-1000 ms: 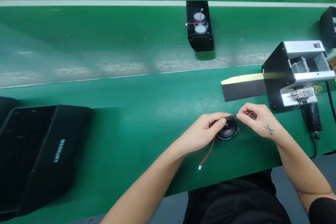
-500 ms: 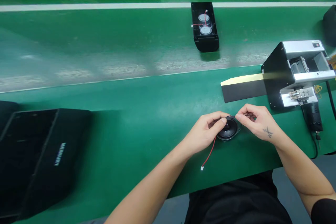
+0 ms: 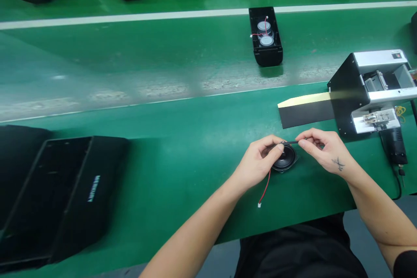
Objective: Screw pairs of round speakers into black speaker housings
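Observation:
A round black speaker driver [image 3: 284,158] is held just over the green bench, cone facing up. My left hand [image 3: 262,158] grips its left side, with the thumb on the rim. From beneath that hand a red wire [image 3: 266,189] with a small white plug hangs down to the left. Between thumb and fingers my right hand [image 3: 321,150] pinches the end of a thin black strip [image 3: 290,142]. The strip runs along the speaker's far edge to the left fingertips. How much of it touches the rim I cannot tell.
Right of my hands stands a black and silver dispenser [image 3: 368,91] with a black, yellow-edged sheet [image 3: 306,110] at its left. A power screwdriver [image 3: 395,147] lies before it. Black speaker cabinets [image 3: 74,195] fill the left. Behind, a black housing [image 3: 265,54] holds two drivers.
My right hand has moved slightly right, away from the speaker, and more of the black strip shows between the hands. The whole view has shifted a little; my left hand keeps its grip.

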`<state>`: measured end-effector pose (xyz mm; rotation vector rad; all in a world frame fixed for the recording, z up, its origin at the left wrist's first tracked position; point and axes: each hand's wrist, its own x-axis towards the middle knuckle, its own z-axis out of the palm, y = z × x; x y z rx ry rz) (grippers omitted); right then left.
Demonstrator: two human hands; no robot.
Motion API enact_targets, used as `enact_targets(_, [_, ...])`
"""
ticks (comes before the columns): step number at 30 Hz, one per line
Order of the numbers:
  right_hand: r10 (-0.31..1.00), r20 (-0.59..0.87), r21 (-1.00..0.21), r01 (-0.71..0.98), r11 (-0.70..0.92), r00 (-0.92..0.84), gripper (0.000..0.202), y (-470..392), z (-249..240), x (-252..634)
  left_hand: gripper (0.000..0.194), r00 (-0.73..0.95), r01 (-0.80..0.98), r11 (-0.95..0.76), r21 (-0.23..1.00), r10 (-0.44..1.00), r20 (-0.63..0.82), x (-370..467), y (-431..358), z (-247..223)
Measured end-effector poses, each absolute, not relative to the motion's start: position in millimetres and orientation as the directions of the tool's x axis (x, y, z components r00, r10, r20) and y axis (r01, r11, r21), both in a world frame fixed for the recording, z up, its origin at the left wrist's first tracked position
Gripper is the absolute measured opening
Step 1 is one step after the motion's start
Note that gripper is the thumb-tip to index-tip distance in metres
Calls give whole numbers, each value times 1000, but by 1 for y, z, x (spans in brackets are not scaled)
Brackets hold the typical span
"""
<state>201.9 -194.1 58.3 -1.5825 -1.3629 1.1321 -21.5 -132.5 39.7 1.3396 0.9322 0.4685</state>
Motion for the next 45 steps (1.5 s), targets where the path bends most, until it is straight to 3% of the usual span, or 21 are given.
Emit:
enact_targets(29, [964,-262,-920,289,-264,46,36,-193,55,197,44,500,55,253,966,830,-246,-21,-130,34])
enact_targets(45, [944,-330,-923,206,-325,9,42,-193,51,184,48,414,-2,365,931,848,-332,-18,-135,34])
